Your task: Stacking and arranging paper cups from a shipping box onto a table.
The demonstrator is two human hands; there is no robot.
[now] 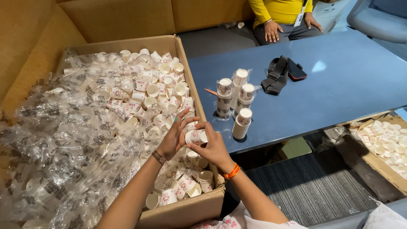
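Both my hands meet over the right side of a large cardboard box (199,208) filled with small white paper cups with red print. My left hand (174,138) and my right hand (212,146) together hold a short nested stack of paper cups (196,136) lying sideways between the fingertips. A bracelet sits on my left wrist and an orange thread on my right. Loose cups (157,97) and crumpled clear plastic wrap (63,140) fill the box beneath.
A blue table (339,93) stands to the right with several upright cup stacks (242,123), some in plastic sleeves (223,97), plus a black strap and phone (284,73). Another person in yellow (280,17) sits behind it. A second box of cups (388,144) is on the floor at right.
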